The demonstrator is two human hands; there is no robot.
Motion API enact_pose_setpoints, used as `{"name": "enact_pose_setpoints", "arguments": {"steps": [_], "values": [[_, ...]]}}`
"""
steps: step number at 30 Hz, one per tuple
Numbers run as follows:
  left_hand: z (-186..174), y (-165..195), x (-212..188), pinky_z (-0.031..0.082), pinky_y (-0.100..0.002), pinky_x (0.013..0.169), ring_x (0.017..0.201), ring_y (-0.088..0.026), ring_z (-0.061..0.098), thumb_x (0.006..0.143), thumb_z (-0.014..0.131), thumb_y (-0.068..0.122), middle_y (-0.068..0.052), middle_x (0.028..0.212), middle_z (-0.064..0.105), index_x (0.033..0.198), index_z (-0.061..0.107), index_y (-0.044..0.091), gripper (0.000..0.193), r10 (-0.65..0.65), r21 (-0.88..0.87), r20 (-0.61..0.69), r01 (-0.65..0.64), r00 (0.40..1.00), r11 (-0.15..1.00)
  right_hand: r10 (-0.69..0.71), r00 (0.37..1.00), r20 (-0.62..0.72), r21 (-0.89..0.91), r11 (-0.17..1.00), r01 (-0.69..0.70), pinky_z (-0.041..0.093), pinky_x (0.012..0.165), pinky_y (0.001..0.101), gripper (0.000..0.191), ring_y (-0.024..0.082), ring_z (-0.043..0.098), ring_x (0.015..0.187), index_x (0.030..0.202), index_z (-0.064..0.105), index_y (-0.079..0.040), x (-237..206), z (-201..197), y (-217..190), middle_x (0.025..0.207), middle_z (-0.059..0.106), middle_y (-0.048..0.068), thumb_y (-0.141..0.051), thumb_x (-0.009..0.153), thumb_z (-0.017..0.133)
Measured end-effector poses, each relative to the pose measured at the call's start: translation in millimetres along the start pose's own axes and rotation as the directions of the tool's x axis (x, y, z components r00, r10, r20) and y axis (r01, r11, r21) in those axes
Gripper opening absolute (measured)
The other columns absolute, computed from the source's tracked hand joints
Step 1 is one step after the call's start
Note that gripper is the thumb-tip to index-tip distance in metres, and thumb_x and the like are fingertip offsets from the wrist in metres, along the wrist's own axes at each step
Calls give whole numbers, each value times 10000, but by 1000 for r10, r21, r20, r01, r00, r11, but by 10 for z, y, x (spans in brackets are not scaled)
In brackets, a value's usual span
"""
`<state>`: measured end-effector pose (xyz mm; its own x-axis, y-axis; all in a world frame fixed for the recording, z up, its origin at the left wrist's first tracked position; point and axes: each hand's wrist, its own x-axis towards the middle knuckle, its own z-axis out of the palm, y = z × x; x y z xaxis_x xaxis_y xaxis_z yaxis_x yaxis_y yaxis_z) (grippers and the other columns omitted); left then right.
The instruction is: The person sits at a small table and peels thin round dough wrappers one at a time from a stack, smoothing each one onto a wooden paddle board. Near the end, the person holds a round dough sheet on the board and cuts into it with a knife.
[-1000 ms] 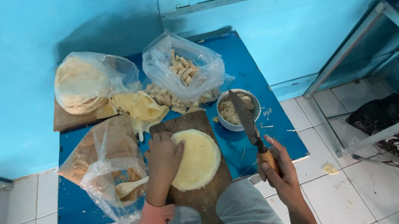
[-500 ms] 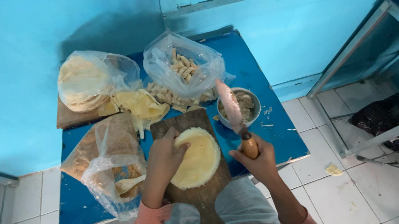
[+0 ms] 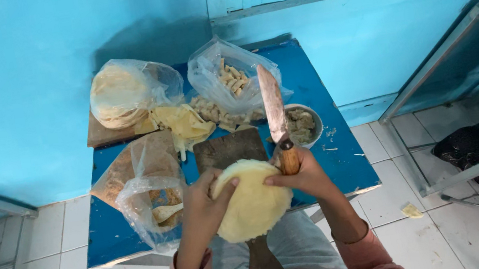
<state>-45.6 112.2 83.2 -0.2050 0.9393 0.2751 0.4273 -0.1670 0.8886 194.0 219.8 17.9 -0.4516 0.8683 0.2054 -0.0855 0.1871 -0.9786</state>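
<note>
Fingers of both our hands lift the round yellow stack (image 3: 252, 201) off the wooden board (image 3: 230, 150).
Our left hand (image 3: 205, 208) cups its edge; our right hand (image 3: 299, 175) also clamps the knife (image 3: 275, 116) upright. Stack uncut; 2 bags (image 3: 230, 79) wait on the blue desk (image 3: 344, 157).

I hold the dough round (image 3: 252, 199) above the cutting board (image 3: 230, 150), between my left hand (image 3: 205, 204) and right hand (image 3: 299, 176). The knife (image 3: 274, 110) rises from my right hand; the bowl (image 3: 304, 125) sits behind it, bags to the left.
</note>
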Motion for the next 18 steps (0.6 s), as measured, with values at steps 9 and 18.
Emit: {"name": "enact_pose_setpoints", "arguments": {"steps": [9,18], "values": [[331,-852,320,519,-551,670,803,-480,664,918,706,274,-279,814,680,960,708,1,276,68,298,-83,-40,994,954,-27,998,56,-616,786,56,533,769,429,612,341,703,879,1155,635,-14,598,160,101,946,709,186,-325,693,889],[349,-519,194,492,-518,806,974,-463,589,876,693,146,-279,1073,633,1099,610,-37,300,214,527,-146,-107,966,843,-208,969,-130,-732,680,47,529,721,449,478,417,686,865,1073,613,1,416,264,-15,916,689,241,-347,847,851]]}}
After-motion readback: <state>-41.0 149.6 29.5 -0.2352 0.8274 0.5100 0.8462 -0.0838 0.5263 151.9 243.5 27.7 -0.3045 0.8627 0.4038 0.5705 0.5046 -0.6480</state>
